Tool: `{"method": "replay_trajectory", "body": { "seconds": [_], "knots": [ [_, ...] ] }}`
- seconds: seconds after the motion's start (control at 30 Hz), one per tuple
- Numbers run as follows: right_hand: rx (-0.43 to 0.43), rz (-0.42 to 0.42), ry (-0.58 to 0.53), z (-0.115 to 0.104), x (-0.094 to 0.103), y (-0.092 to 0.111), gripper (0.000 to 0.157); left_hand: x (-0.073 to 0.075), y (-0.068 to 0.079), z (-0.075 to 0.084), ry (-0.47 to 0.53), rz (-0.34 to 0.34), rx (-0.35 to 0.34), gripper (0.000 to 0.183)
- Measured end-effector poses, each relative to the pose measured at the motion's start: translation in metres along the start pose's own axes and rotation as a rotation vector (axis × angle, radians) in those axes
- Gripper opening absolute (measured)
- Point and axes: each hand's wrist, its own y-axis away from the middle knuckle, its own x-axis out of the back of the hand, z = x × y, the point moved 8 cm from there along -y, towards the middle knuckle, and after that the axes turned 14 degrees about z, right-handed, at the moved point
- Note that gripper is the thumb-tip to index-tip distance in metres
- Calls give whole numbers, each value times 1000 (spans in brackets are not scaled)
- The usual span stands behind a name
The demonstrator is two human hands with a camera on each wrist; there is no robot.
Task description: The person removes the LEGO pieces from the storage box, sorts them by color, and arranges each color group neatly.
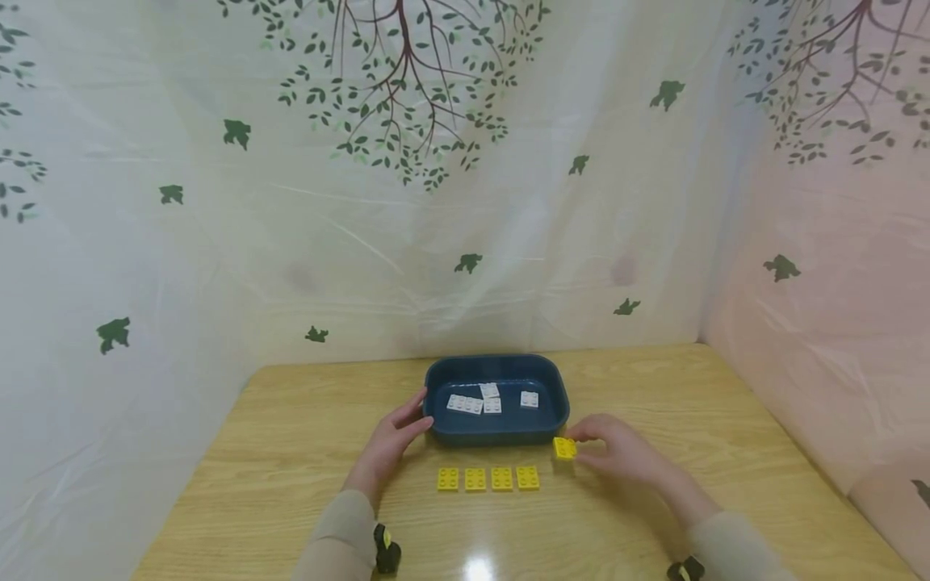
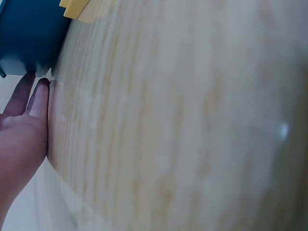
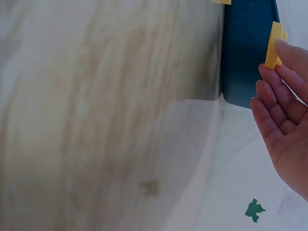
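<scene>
Between the thumb and fingers of my right hand (image 1: 617,450) is a yellow building brick (image 1: 564,449), pinched by its edge. It is held off the table by the front right corner of a dark blue tray (image 1: 497,438). In the right wrist view the same yellow brick (image 3: 273,45) appears edge-on. My left hand (image 1: 388,444) touches the tray's left side with extended fingers. Inside the tray lie several white bricks (image 1: 465,403). In front of it, several yellow bricks (image 1: 475,479) form a row, studs up.
The wooden table (image 1: 291,452) ends at the back against a pale curtain (image 1: 349,242) printed with leaves and branches. Another curtain panel (image 1: 821,339) borders the table's right side. A bright light reflection shows near the front of the table.
</scene>
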Motion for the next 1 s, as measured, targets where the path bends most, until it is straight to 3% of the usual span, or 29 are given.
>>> {"method": "replay_trajectory", "body": {
  "seconds": [0.4, 0.67, 1.0],
  "knots": [
    [61, -29, 4, -6, -21, -5, 25, 2, -15, 0, 15, -39, 10, 58],
    [165, -47, 23, -14, -30, -5, 27, 2, -19, -3, 35, -42, 19, 57],
    [75, -129, 43, -9, -41, -5, 26, 3, -17, -3, 23, -40, 20, 57]
  ]
}}
